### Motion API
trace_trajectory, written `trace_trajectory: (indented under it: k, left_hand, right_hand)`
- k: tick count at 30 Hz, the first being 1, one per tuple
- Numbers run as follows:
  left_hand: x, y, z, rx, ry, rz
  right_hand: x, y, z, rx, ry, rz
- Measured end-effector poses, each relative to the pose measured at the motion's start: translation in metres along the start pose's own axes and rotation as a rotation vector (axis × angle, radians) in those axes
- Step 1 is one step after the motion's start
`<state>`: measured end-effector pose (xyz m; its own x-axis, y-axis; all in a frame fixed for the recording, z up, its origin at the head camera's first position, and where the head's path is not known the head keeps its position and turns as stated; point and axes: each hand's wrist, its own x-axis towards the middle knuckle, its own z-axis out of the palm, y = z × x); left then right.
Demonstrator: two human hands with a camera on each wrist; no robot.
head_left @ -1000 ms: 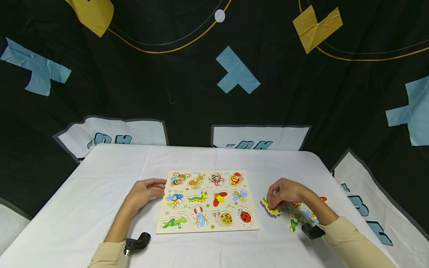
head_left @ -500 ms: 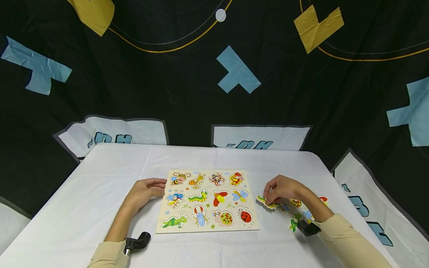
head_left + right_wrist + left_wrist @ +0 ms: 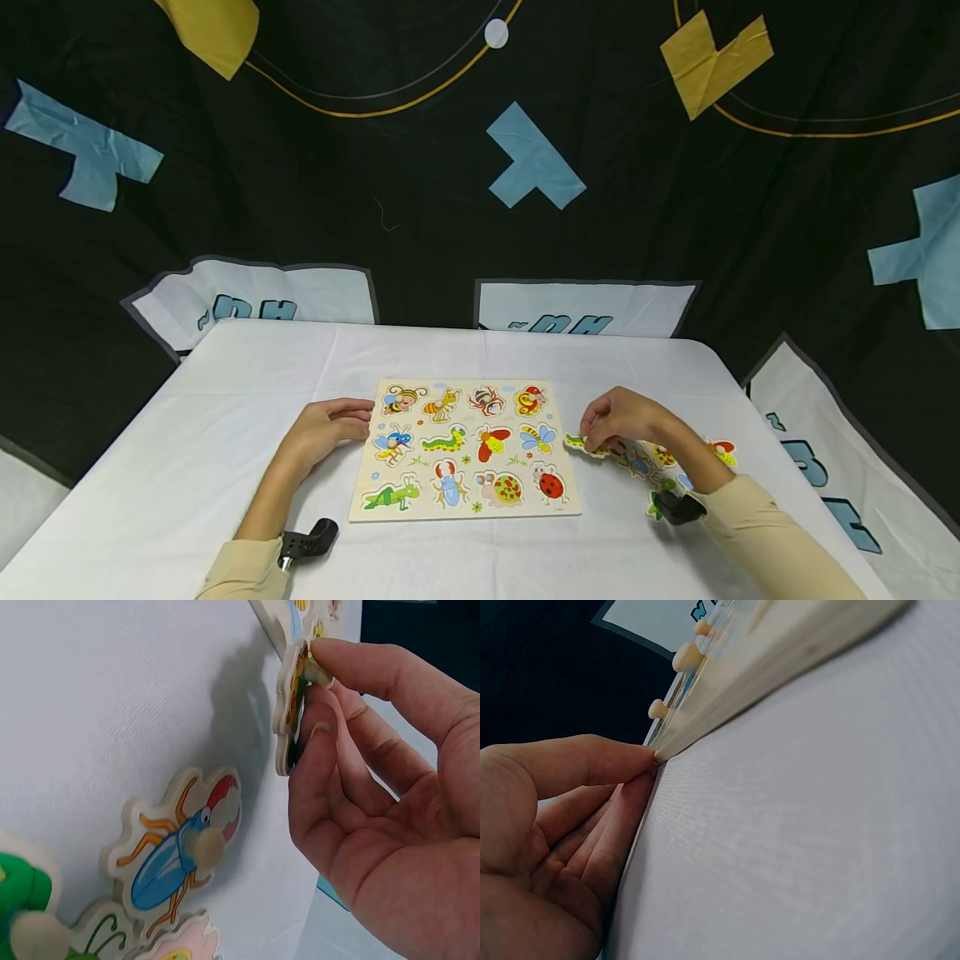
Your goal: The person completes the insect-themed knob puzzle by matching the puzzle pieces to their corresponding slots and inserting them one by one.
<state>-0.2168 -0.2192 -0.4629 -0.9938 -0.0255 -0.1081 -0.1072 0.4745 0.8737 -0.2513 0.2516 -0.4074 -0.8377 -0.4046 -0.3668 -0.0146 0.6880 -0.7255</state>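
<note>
"What's the right hand [image 3: 622, 417] got?"

"A wooden caterpillar puzzle piece [image 3: 576, 442], pinched between thumb and fingertips, seemingly by its knob."

"Where is that, compared with the insect puzzle board [image 3: 422, 428]?"

"At the board's three o'clock. From the head view, one end of the piece comes right up to the edge; I can't tell whether they touch."

"And the left hand [image 3: 322, 429]?"

"Over at nine o'clock, fingers fairly straight, tips resting against the board's edge. The left-wrist view also shows pale knobs [image 3: 688, 658] standing up from the board."

"Anything near the right hand?"

"Loose pieces [image 3: 663, 456], bunched on the white tablecloth [image 3: 247, 400] between its four and five o'clock, partly hidden by the arm. A red-winged insect piece [image 3: 722, 451] lies at the far right of the bunch."

"Can you make out any others?"

"In the right-wrist view, a stag beetle piece [image 3: 161, 874], blue-bodied with red pincers and a knob on top. At its nine o'clock there's a green piece [image 3: 26, 889], and at six o'clock a pink one [image 3: 191, 941], both cut off by the frame."
</note>
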Motion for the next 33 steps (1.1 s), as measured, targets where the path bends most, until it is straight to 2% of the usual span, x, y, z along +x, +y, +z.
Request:
trace_trajectory:
  k: [12,21,33]
  left_hand:
    - [0.0,-0.001,0.0,0.0,0.003,-0.004]
    - [0.0,-0.001,0.0,0.0,0.005,-0.004]
    - [0.0,-0.001,0.0,0.012,0.004,0.002]
  right_hand:
    - [0.013,-0.013,0.009,-0.006,0.049,-0.012]
    - [0.023,-0.026,0.018,0.023,0.052,-0.047]
    - [0.034,-0.043,0.029,0.005,0.052,-0.066]
